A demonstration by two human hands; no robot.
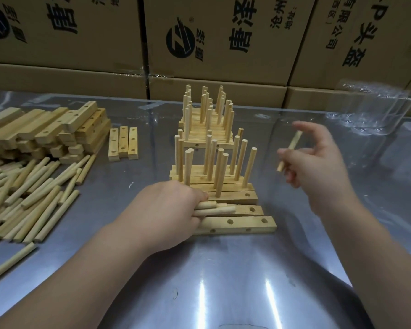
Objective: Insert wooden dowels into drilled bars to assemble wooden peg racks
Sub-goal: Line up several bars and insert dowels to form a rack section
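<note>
Work surface: grey metal table (223, 269), glossy, under a clear wrinkled film. Bright streaks of reflected light on its near part. Along the far edge: a wall of stacked cardboard boxes (93, 74) with black printed characters, round black logo (179, 40), seams taped clear. Far right: clear plastic containers (370, 108), blurred.

Bare hands (169, 210), forearms (86, 264) apparently bare throughout.

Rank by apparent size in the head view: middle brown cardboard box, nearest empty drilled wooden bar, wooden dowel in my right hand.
1. brown cardboard box
2. drilled wooden bar
3. wooden dowel
Gaps are clear; no ties.
</note>
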